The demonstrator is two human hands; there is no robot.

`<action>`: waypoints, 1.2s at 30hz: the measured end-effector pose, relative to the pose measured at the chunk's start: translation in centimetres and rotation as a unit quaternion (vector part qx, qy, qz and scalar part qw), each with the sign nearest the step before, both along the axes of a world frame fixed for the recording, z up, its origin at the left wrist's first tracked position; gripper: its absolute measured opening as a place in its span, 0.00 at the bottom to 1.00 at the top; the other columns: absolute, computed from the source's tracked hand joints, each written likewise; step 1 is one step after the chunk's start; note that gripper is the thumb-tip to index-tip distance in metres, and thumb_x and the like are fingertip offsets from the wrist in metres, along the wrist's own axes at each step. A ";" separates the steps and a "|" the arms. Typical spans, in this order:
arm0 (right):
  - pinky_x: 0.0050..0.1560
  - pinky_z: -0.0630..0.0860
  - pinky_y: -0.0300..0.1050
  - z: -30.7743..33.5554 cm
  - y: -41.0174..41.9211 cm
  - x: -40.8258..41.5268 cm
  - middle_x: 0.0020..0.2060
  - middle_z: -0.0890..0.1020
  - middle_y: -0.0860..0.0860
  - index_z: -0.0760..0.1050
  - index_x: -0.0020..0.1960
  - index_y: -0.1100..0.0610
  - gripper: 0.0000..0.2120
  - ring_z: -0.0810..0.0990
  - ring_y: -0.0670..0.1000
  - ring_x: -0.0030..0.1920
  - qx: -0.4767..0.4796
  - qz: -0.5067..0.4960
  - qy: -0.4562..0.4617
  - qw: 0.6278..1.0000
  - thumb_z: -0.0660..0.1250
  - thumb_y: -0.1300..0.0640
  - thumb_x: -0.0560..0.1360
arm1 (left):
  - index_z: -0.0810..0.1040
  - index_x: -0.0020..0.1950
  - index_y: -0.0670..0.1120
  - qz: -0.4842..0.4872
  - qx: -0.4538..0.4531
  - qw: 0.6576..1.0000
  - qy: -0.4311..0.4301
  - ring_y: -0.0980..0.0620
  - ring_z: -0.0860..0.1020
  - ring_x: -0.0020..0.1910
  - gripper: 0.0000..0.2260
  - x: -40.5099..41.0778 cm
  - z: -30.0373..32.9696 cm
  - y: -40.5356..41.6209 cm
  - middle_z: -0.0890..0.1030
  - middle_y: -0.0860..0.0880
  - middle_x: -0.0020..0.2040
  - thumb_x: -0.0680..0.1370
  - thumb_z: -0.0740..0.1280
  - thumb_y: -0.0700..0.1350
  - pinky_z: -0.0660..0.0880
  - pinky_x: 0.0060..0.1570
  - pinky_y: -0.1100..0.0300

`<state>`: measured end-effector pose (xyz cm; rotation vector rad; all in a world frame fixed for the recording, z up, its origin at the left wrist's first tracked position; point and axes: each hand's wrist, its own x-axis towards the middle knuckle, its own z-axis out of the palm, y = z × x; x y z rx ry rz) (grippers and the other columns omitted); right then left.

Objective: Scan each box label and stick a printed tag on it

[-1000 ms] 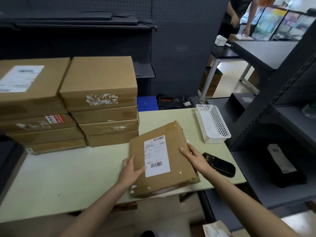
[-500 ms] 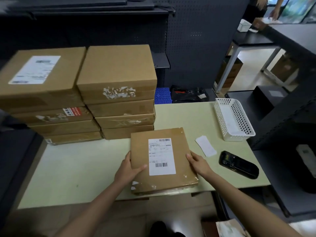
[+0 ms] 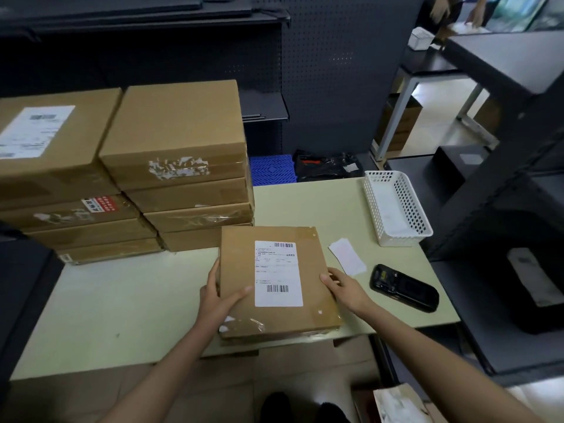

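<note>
A flat brown cardboard box (image 3: pixel 241 264) lies at the front edge of the pale green table (image 3: pixel 128 303), with a white shipping label (image 3: pixel 278 273) face up. My left hand (image 3: pixel 218 296) grips the box's left edge, thumb on top. My right hand (image 3: pixel 343 286) holds the right edge with curled fingers. A white printed tag (image 3: pixel 347 256) lies on the table just right of the box. Beyond it rests a black handheld scanner (image 3: pixel 404 287).
Two stacks of brown boxes (image 3: pixel 174 138) stand at the table's back left. A white perforated basket (image 3: pixel 396 206) sits at the back right. Dark shelving (image 3: pixel 518 270) flanks the right side. Another person stands at a far table at top right.
The box has been turned from a slant to lie square with the table edge. The white tag, hidden before, now shows beside it. Both hands stay on its sides.
</note>
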<state>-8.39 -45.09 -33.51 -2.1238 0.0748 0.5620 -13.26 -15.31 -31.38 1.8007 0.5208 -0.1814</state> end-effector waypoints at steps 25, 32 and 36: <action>0.58 0.71 0.49 -2.4 -17.1 1.0 0.61 0.74 0.50 0.67 0.67 0.52 0.36 0.73 0.53 0.61 -0.347 0.063 -0.071 0.933 0.70 0.35 0.66 | 0.63 0.69 0.67 0.095 0.097 0.986 -0.096 0.48 0.75 0.59 0.44 -3.3 2.8 -7.5 0.74 0.46 0.62 0.55 0.78 0.59 0.74 0.60 0.44; 0.45 0.73 0.46 -0.6 -16.7 1.4 0.53 0.77 0.49 0.72 0.58 0.51 0.36 0.78 0.53 0.54 -0.354 0.061 -0.082 0.930 0.69 0.28 0.61 | 0.61 0.71 0.66 0.103 0.140 0.974 -0.145 0.51 0.74 0.58 0.44 -3.9 4.0 -7.1 0.72 0.48 0.62 0.60 0.78 0.56 0.73 0.62 0.47; 0.44 0.75 0.46 1.8 -14.0 2.1 0.46 0.79 0.47 0.75 0.51 0.48 0.32 0.79 0.52 0.47 -0.304 0.050 -0.094 0.947 0.65 0.26 0.57 | 0.59 0.73 0.63 0.114 0.170 0.962 -0.182 0.53 0.69 0.61 0.43 -4.0 5.3 -6.7 0.65 0.50 0.63 0.65 0.79 0.46 0.65 0.66 0.57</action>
